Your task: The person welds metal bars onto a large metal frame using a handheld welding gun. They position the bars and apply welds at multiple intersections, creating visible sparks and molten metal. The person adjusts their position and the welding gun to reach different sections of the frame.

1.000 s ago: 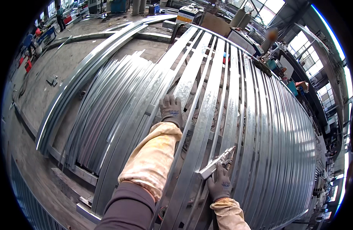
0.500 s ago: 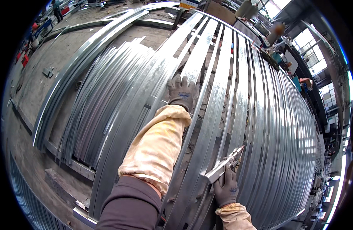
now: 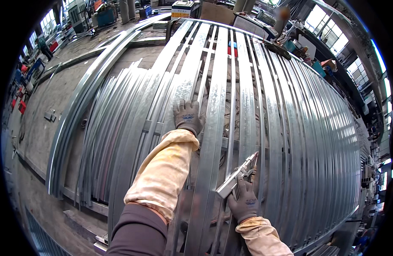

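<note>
My left hand (image 3: pixel 189 117), in a grey coated work glove, rests palm down with fingers stretched over a wide shiny metal bar (image 3: pixel 189 85). The hand holds nothing. Lower right, my right hand (image 3: pixel 245 202), gloved alike, is closed around the grip of a welding gun (image 3: pixel 235 181). This gun has a boxy silver body and a thin copper-coloured tip that points away, up and to the right. The tip is above the long metal bars; I cannot tell whether it touches one. Pale cloth sleeves cover both forearms.
Long metal bars (image 3: pixel 324 128) lie side by side across the frame, with gaps between several. At left are a stack of thin strips (image 3: pixel 104 132) and longer channels (image 3: pixel 72 123). A person (image 3: pixel 43 48) stands far left. Boxes and equipment (image 3: pixel 252 25) line the far edge.
The view has turned, so the bars and both hands sit farther left in the picture. My left hand stays flat on the bar, and my right hand keeps its grip on the welding gun.
</note>
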Demonstrator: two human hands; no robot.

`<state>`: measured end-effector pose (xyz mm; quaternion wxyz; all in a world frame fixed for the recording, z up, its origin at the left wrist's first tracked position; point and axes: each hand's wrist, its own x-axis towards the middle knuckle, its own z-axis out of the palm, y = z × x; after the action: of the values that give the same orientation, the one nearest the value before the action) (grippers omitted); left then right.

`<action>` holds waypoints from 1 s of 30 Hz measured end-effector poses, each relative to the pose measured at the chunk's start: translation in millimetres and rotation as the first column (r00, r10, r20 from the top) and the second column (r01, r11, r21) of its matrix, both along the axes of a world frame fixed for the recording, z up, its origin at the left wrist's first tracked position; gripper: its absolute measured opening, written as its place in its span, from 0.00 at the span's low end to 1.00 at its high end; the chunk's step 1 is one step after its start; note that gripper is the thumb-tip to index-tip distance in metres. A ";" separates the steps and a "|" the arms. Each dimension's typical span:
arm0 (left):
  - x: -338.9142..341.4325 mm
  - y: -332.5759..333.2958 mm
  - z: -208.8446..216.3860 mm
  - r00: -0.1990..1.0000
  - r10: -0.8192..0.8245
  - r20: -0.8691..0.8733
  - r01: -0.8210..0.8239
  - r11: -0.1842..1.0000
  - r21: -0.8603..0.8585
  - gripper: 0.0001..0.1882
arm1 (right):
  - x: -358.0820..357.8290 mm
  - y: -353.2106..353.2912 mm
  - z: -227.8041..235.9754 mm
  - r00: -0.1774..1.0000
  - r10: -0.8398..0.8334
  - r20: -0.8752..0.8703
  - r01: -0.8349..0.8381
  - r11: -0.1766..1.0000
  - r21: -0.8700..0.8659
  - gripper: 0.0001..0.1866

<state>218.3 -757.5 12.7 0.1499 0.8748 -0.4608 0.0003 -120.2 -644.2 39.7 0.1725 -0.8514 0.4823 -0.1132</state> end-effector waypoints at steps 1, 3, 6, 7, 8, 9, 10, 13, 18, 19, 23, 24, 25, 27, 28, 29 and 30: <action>-2.9 -3.1 -0.2 1.000 0.001 -0.002 -0.001 1.000 0.024 0.29 | 2.4 0.0 -0.8 1.000 0.009 -0.009 -0.009 1.000 -0.010 0.39; -0.3 -12.0 1.3 0.999 0.040 -0.032 -0.036 0.994 0.107 0.30 | 5.4 -0.4 0.1 0.999 0.022 -0.024 -0.022 0.999 -0.023 0.39; -1.6 -19.1 2.4 0.999 0.032 -0.042 -0.024 0.985 0.170 0.29 | 5.7 0.0 4.1 0.999 0.013 -0.043 -0.014 1.000 -0.018 0.39; -1.2 -18.6 0.1 0.999 0.027 -0.033 -0.021 0.984 0.177 0.29 | 5.2 0.4 2.8 0.999 0.011 -0.035 -0.011 1.000 -0.017 0.39; 0.0 -18.4 -1.9 0.999 0.022 -0.023 -0.018 0.983 0.185 0.29 | 4.1 0.2 1.2 1.000 0.009 -0.027 -0.009 1.000 -0.015 0.38; 1.8 -18.6 -3.5 1.000 0.018 -0.013 -0.015 0.981 0.192 0.28 | 3.8 0.3 -0.2 1.000 0.007 -0.018 -0.007 1.000 -0.013 0.38; 4.6 -21.1 -5.7 0.999 -0.009 -0.048 0.017 0.985 0.173 0.36 | 3.5 1.3 -0.1 1.000 0.008 -0.008 -0.008 1.000 -0.007 0.38; 5.0 -21.0 -12.3 0.998 -0.003 -0.065 0.011 0.992 0.127 0.36 | 3.8 1.9 0.1 1.000 0.013 0.007 -0.013 1.000 -0.007 0.38; 2.0 -18.7 -10.4 0.999 -0.016 -0.042 0.021 0.990 0.139 0.31 | 0.5 0.0 -1.8 1.000 0.000 -0.001 0.000 1.000 -0.009 0.37; 3.5 -18.2 -9.4 0.999 -0.020 -0.037 0.025 0.988 0.150 0.30 | 0.0 0.5 -2.6 1.000 -0.001 0.000 0.001 1.000 -0.002 0.37; 3.2 -17.7 -3.0 0.999 -0.032 -0.039 0.038 0.987 0.158 0.25 | 2.1 -1.2 3.6 1.000 -0.006 0.002 0.006 1.000 0.001 0.37; 1.9 -16.1 -1.3 0.999 -0.041 -0.034 0.046 0.987 0.156 0.23 | 2.7 -0.6 4.9 1.000 -0.011 -0.005 0.011 1.000 0.007 0.36; -0.2 -14.0 -0.4 0.998 -0.050 -0.031 0.054 0.987 0.153 0.21 | 1.9 -0.1 6.5 1.000 -0.016 -0.013 0.016 1.000 0.013 0.36; -7.2 -7.8 0.4 0.998 -0.053 -0.035 0.057 0.990 0.127 0.21 | -0.3 -0.1 5.3 1.000 -0.016 -0.016 0.016 0.999 0.027 0.36; -10.4 -5.2 1.6 0.998 -0.043 -0.043 0.048 0.993 0.112 0.21 | -0.1 -0.3 5.2 1.000 -0.013 -0.014 0.014 0.999 0.035 0.36; -13.7 -1.0 2.5 0.998 -0.033 -0.051 0.038 0.995 0.096 0.21 | 0.2 0.1 6.4 1.000 -0.013 -0.017 0.014 0.999 0.042 0.36; -17.5 6.0 2.6 0.997 -0.063 -0.054 0.067 0.994 0.081 0.22 | 0.7 0.6 7.7 1.000 -0.012 -0.019 0.013 0.999 0.049 0.36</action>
<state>200.8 -751.5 15.4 0.1250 0.8645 -0.4847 -0.0460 -119.5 -643.6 47.4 0.1883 -0.8449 0.4917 -0.0944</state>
